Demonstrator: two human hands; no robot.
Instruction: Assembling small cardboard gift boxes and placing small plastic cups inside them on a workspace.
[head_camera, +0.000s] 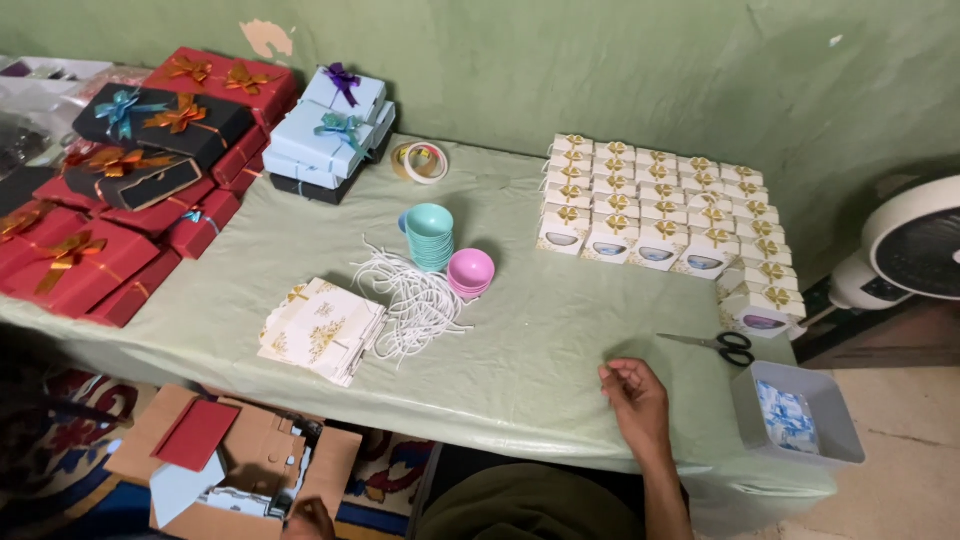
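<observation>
My right hand (635, 400) rests on the pale green tablecloth (530, 340) near the front edge, fingers loosely curled and holding nothing. Black-handled scissors (722, 345) lie just beyond it to the right, and a grey bin (745, 400) of blue-and-white packets stands at the table's right corner. Only a small part of my left hand (305, 520) shows at the bottom, over an open cardboard box (240, 460) on the floor; its grip is hidden. A stack of flat white-and-gold box blanks (322, 328) lies beside a heap of white cords (415, 300).
Several small white boxes with gold bows (650, 205) stand in rows at the back right. Stacked teal bowls (430, 235) and pink bowls (470, 272) sit mid-table, with tape rolls (422, 162) behind. Red and black gift boxes (130, 180) and light blue ones (335, 125) are piled at left. A white fan (915, 245) stands at right.
</observation>
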